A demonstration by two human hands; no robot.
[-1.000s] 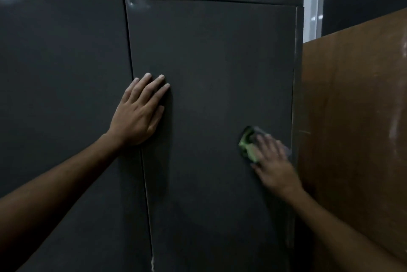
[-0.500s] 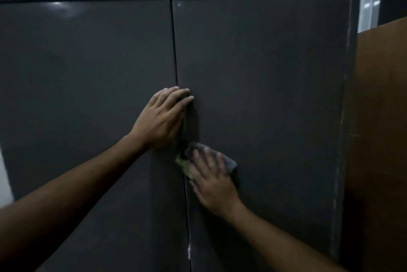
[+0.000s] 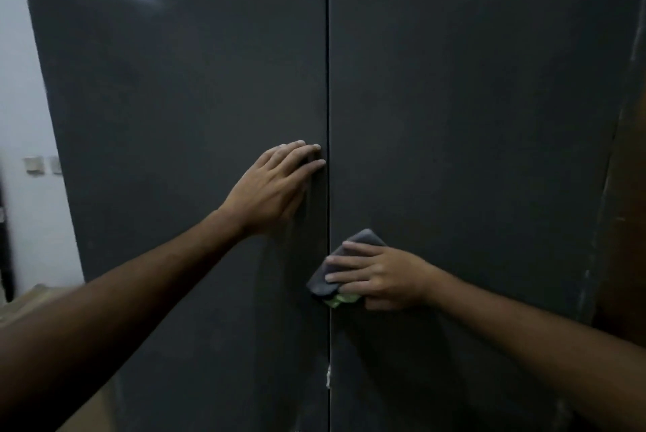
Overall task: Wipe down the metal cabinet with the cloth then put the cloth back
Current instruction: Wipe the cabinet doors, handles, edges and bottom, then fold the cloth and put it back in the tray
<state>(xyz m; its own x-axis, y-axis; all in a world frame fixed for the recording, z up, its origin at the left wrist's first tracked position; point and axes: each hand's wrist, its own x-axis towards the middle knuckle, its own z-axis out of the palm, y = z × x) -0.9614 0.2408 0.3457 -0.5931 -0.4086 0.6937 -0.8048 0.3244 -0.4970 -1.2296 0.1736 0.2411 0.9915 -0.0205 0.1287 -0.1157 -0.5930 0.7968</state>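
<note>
The dark grey metal cabinet (image 3: 472,99) fills the view, its two doors closed with a vertical seam down the middle. My left hand (image 3: 276,187) lies flat on the left door, fingertips at the seam. Lower down, my right hand (image 3: 381,274) presses a folded grey cloth with a green edge (image 3: 328,279) against the right door, right beside the seam. The fingers are straight and spread over the cloth, which sticks out above and to the left of them.
A white wall with switch plates (image 3: 35,164) shows left of the cabinet. A brown wooden panel (image 3: 629,187) stands against the cabinet's right side. A light brown surface (image 3: 21,302) lies at the lower left.
My right hand slid the cloth left across the right door, from its right edge to the centre seam, then slightly lower. The view panned left. The left hand stayed flat near the seam.
</note>
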